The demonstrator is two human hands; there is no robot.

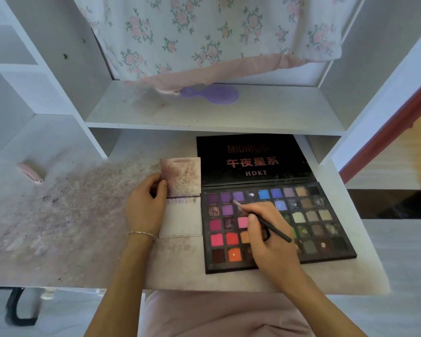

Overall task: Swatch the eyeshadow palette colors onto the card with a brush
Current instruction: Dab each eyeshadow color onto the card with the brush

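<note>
Right hand [265, 242] fingers pinch brush [260, 220], tip in purple pan of palette [326, 249]. Card [181, 220] just left, left hand [145, 207] fingers gripping its edge; brush axis points up-left.

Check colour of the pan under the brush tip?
Purple: the brush tip sits at a purple pan in the palette's top row, head view.
</note>
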